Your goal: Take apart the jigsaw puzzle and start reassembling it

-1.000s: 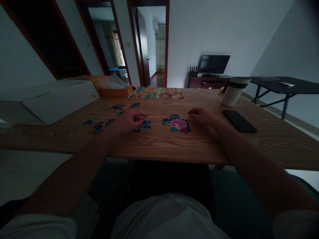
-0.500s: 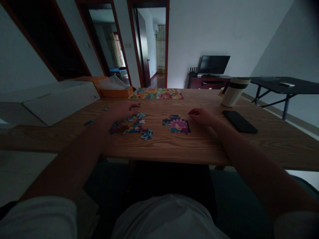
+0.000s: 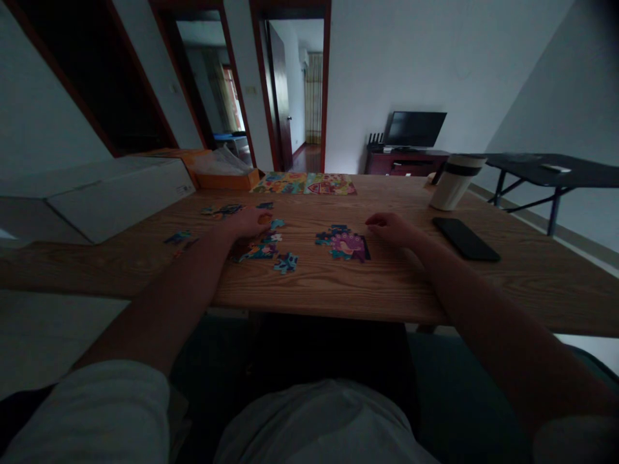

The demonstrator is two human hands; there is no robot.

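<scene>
My left hand [image 3: 249,222] is over the loose jigsaw pieces at the left, fingers curled down. An orange-brown puzzle piece [image 3: 264,220] seems to be at its fingertips, though dim light blurs it. Below the hand lie several colourful pieces [image 3: 264,249], partly hidden by the wrist, and a blue patterned piece [image 3: 286,262] sits apart nearer the edge. My right hand [image 3: 387,228] rests on the tabletop with its fingers curled in and no piece visible in them. Just left of it is a joined puzzle section [image 3: 349,245] with a pink-purple peacock.
More pieces [image 3: 227,210] lie behind and left of my left arm. A colourful picture sheet [image 3: 304,184] is at the far edge. White box [image 3: 120,193] and orange box [image 3: 227,179] stand left; a black phone [image 3: 464,238] and a cream cup [image 3: 454,187] are right.
My left hand has drawn back toward me and slightly right, uncovering dark pieces at the back left. My right hand has stayed in place.
</scene>
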